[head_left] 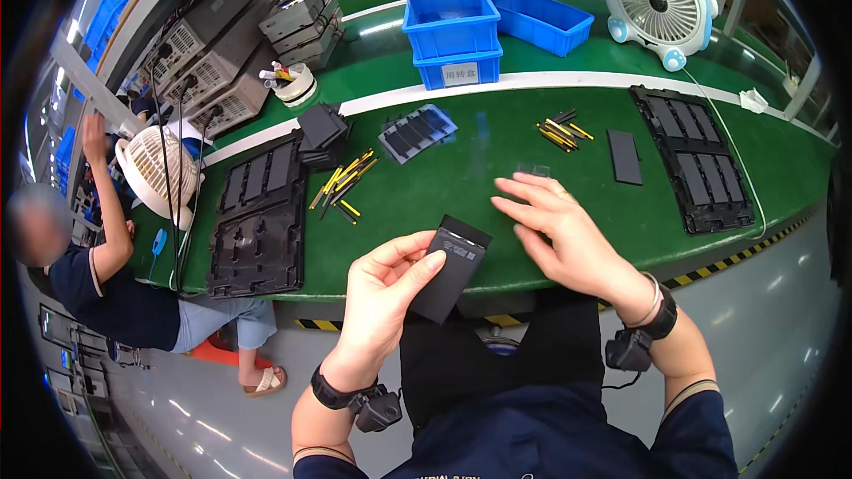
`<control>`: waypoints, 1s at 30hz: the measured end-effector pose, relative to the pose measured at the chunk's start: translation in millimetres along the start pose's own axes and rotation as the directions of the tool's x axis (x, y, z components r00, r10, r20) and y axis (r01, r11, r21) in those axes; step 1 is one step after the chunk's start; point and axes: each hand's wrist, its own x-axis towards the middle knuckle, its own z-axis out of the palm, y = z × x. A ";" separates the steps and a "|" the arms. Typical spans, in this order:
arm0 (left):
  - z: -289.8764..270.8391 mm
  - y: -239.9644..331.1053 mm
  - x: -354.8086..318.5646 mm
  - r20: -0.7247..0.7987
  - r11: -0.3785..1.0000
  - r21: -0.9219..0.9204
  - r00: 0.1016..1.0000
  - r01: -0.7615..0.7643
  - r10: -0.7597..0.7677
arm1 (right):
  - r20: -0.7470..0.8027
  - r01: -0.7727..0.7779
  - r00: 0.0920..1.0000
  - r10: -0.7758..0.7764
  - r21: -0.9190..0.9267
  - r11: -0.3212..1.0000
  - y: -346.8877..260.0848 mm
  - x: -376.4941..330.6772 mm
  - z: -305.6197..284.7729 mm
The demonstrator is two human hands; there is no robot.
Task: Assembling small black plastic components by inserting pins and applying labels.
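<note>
My left hand pinches a flat black battery cell between thumb and fingers, just over the table's near edge. The cell is tilted, with faint pale print and a shiny strip near its upper end. Held a little to the right of it and apart from it is my right hand, palm down, fingers spread, with nothing visible in it. Beyond those fingertips, a small clear piece lies on the green table. Another flat black cell rests farther right.
Black trays lie left and right. Yellow-and-black strips form two piles. Stacked black cells, a blue-edged sheet, blue bins and fans stand around. A co-worker sits at left.
</note>
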 end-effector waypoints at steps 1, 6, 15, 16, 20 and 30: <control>3.3 0.5 0.0 -0.003 1.000 -0.003 1.000 -0.002 0.002 | -0.035 -0.008 0.999 0.019 0.269 0.963 -13.4 4.7 -7.8; 12.2 -1.3 0.6 -0.039 0.988 0.088 0.991 -0.127 0.130 | 0.178 -0.342 0.923 0.340 0.784 0.517 -31.8 11.7 1.1; 11.5 -6.7 -1.2 -0.022 0.954 0.220 0.977 -0.202 0.211 | 0.041 -0.169 0.980 0.195 0.692 0.702 -36.6 7.1 5.9; 11.8 -6.3 -1.1 -0.022 0.954 0.219 0.977 -0.202 0.212 | 0.042 -0.169 0.980 0.194 0.691 0.703 -36.6 7.4 5.8; 9.5 -6.6 -0.2 -0.012 0.957 0.189 0.974 -0.222 0.228 | 0.027 -0.113 0.993 0.116 0.530 0.840 -40.0 8.2 5.5; 5.6 2.7 -1.0 0.042 0.994 -0.023 0.994 -0.104 0.104 | 0.106 -0.317 0.925 0.365 0.743 0.589 -29.5 -3.3 -12.1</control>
